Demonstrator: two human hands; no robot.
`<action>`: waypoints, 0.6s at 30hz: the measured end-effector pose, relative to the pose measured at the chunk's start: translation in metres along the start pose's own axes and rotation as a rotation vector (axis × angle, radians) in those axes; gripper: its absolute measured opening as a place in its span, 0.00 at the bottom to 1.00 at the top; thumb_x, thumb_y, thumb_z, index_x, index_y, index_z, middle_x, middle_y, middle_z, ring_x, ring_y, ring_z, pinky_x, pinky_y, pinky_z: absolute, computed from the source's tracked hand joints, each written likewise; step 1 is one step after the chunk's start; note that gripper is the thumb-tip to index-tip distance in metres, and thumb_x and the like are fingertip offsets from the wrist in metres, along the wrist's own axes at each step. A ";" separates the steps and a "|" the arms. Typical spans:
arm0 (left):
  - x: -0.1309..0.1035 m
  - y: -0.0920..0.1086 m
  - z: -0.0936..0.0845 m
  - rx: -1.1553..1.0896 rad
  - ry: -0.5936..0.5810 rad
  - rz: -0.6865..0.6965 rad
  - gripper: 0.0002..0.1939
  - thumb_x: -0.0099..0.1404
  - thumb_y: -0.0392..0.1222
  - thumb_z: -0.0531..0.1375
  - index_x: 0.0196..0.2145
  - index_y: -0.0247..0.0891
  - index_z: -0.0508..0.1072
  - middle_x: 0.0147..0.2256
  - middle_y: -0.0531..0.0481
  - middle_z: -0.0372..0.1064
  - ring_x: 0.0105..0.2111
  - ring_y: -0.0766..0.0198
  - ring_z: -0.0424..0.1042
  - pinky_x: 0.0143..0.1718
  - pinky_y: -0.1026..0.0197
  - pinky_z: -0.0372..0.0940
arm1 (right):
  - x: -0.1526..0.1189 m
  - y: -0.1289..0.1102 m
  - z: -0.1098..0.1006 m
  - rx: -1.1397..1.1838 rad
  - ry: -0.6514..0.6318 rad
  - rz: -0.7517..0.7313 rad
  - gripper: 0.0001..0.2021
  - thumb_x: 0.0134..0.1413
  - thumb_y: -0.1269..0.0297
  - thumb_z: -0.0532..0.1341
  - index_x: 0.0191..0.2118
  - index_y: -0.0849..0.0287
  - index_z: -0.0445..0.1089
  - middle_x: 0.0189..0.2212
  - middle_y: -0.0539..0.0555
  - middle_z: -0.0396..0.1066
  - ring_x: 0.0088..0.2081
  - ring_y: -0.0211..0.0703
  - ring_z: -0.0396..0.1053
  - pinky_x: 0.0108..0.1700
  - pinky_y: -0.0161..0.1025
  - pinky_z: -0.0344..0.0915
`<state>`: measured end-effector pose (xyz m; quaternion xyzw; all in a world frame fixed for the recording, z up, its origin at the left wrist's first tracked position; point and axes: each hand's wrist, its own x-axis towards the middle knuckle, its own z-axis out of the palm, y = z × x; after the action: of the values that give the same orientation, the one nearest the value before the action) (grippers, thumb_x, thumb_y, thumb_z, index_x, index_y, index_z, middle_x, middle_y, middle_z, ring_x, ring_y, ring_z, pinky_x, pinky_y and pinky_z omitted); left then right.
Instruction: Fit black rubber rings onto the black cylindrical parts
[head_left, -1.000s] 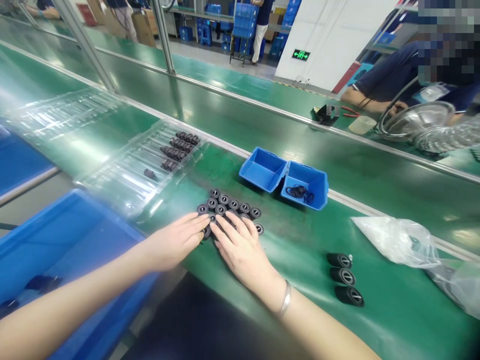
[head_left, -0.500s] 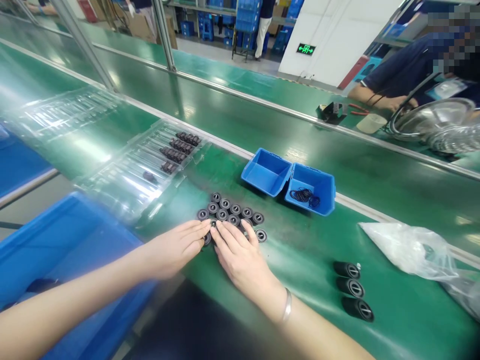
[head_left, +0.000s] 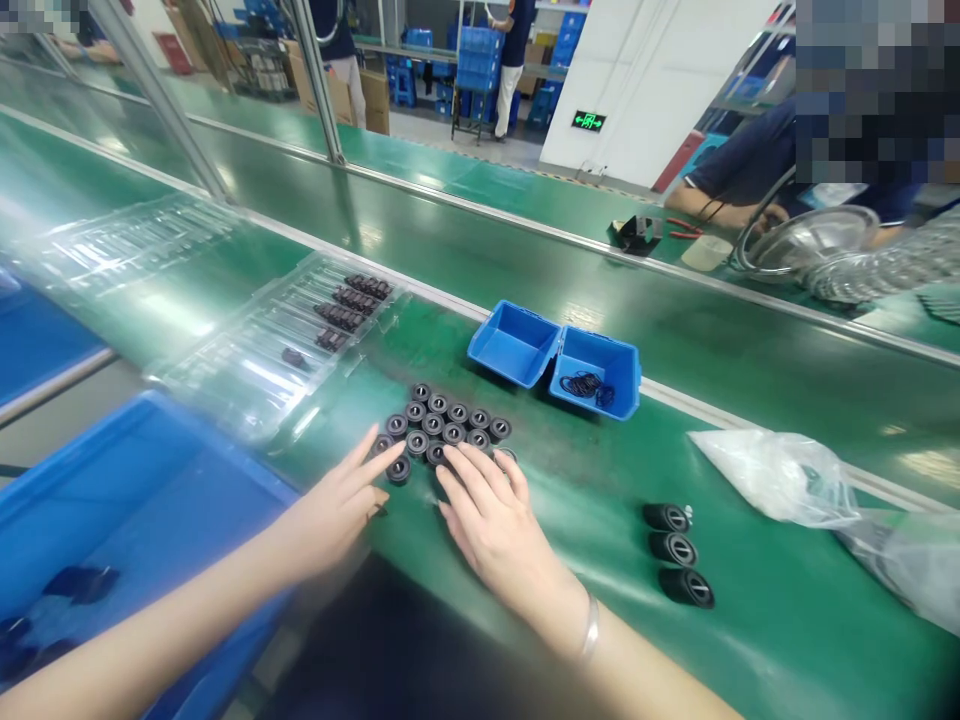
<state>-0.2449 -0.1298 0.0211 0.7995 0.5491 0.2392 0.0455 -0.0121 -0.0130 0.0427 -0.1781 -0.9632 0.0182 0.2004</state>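
Note:
Several round black parts (head_left: 433,424) stand in close rows on the green table, their ringed tops facing up. My left hand (head_left: 337,510) is at the left front edge of this group, fingers spread, with the index fingertip by one part. My right hand (head_left: 487,500) lies over the front right of the group, its fingers slightly apart and touching the tops; it hides some parts. Neither hand grips anything that I can see. Three more black cylinders (head_left: 679,548) lie on their sides farther right.
Two blue bins (head_left: 514,345) stand behind the group; the right one (head_left: 600,370) holds black rings. Clear trays (head_left: 262,350), one with dark pieces, lie left. A plastic bag (head_left: 780,475) lies right. A large blue crate (head_left: 202,470) is at lower left. A person's arm (head_left: 720,200) is across the line.
My left hand has moved left and away from my right hand, its fingers spreading and uncovering parts at the front. The whole view has shifted slightly.

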 end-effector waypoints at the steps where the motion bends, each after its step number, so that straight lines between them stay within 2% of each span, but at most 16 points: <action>1: 0.002 0.000 0.001 0.007 -0.008 -0.001 0.12 0.65 0.21 0.49 0.39 0.31 0.68 0.65 0.32 0.51 0.68 0.39 0.35 0.62 0.36 0.57 | -0.006 0.001 -0.003 0.000 0.001 0.007 0.16 0.66 0.67 0.55 0.57 0.62 0.66 0.62 0.58 0.63 0.64 0.52 0.56 0.65 0.55 0.47; 9: 0.014 -0.007 0.010 0.061 -0.012 -0.012 0.12 0.66 0.24 0.49 0.39 0.32 0.70 0.66 0.36 0.50 0.69 0.41 0.36 0.64 0.38 0.54 | -0.065 0.015 -0.022 -0.023 0.054 0.169 0.14 0.64 0.70 0.57 0.54 0.61 0.67 0.58 0.59 0.67 0.61 0.52 0.60 0.62 0.55 0.51; 13: 0.013 -0.010 0.013 0.038 -0.018 -0.022 0.11 0.67 0.28 0.50 0.38 0.35 0.71 0.67 0.42 0.50 0.69 0.43 0.39 0.65 0.39 0.52 | -0.092 0.019 -0.036 -0.039 0.111 0.280 0.15 0.62 0.74 0.58 0.54 0.61 0.66 0.56 0.61 0.68 0.60 0.53 0.60 0.61 0.55 0.54; 15: 0.012 -0.012 0.013 0.009 -0.037 -0.067 0.11 0.68 0.31 0.51 0.40 0.38 0.71 0.67 0.46 0.49 0.68 0.47 0.43 0.65 0.41 0.53 | -0.106 0.023 -0.044 -0.060 0.146 0.355 0.16 0.61 0.75 0.58 0.54 0.60 0.66 0.55 0.62 0.68 0.59 0.53 0.61 0.59 0.55 0.56; 16: 0.012 -0.013 0.013 -0.004 -0.011 -0.069 0.11 0.68 0.32 0.51 0.40 0.40 0.71 0.67 0.49 0.50 0.68 0.48 0.45 0.65 0.41 0.51 | -0.114 0.026 -0.048 -0.082 0.171 0.407 0.16 0.61 0.75 0.58 0.54 0.60 0.65 0.55 0.62 0.68 0.59 0.54 0.62 0.58 0.55 0.57; 18: 0.010 -0.015 0.012 -0.032 -0.006 -0.107 0.11 0.68 0.35 0.52 0.42 0.43 0.72 0.68 0.53 0.48 0.68 0.48 0.45 0.67 0.40 0.47 | -0.130 0.034 -0.056 -0.144 0.230 0.535 0.18 0.60 0.73 0.58 0.56 0.59 0.63 0.55 0.64 0.66 0.56 0.55 0.63 0.55 0.55 0.60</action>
<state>-0.2501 -0.1128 0.0090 0.7690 0.5869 0.2428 0.0725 0.1330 -0.0293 0.0413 -0.4402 -0.8519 -0.0182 0.2832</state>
